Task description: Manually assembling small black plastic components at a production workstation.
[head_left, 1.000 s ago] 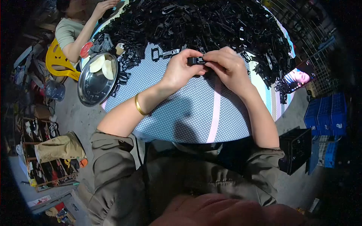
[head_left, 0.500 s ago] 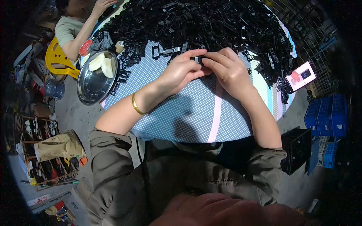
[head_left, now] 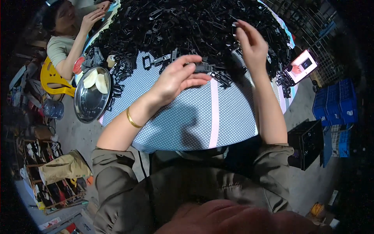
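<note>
You're in a makeshift workshop — a broad heap of small black parts (head_left: 175, 33) fills your rounded, dotted-cloth-covered desk (head_left: 235, 124), with blue boxy crates (head_left: 334, 103) and a bare grey floor (head_left: 76, 134) around it.

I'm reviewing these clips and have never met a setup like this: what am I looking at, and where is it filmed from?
There is no machine here, just a person's two bare hands. The view comes from a wide fisheye camera worn on the head, looking down, so straight edges bend near the rim. On the cloth-covered table lies a big heap of black parts, with a metal dish of pale pieces at the left and a lit phone at the right. The left hand has a black part at its fingers; how firmly it is gripped I cannot tell. The right hand is over the heap; whether it holds anything is unclear.
</note>
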